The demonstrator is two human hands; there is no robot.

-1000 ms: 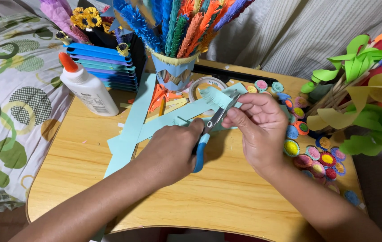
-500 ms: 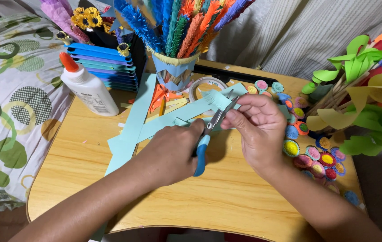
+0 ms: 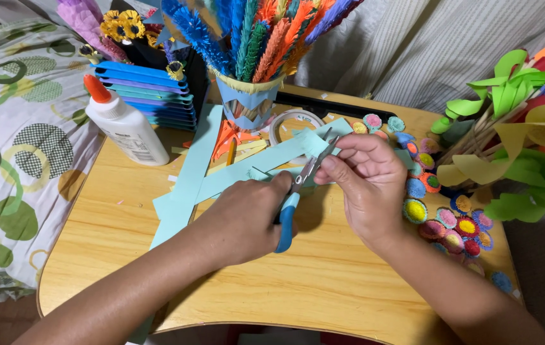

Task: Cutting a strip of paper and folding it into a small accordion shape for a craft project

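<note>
Both forearms reach in from the near edge over the wooden table (image 3: 323, 287). The left hand (image 3: 247, 220) lies knuckles up, its grip closed around the blue handle of the scissors (image 3: 295, 198), with the handle loop showing below the fingers and the steel blades angled up and to the right. The right hand (image 3: 365, 185) sits just beside it, wrist bent, its grip pinching a light blue paper strip (image 3: 314, 144) between thumb and fingertips right at the blades. The blades stand slightly parted around the strip's edge.

That strip runs leftward from the pinch across the table, where it crosses another long light blue strip (image 3: 189, 176) lying flat.

To the right of the right hand, a scatter of small round paper flowers (image 3: 454, 230) in many colours lies on the table. Farther left stands a white glue bottle (image 3: 122, 124) with an orange cap, upright near the table's edge. Behind the strips is a roll of tape (image 3: 285, 121), and beyond it a paper-wrapped cup (image 3: 247, 102) full of fringed paper stems. At far left sits a stack of coloured sheets (image 3: 141, 92); at far right, green and yellow paper leaves (image 3: 515, 128).
</note>
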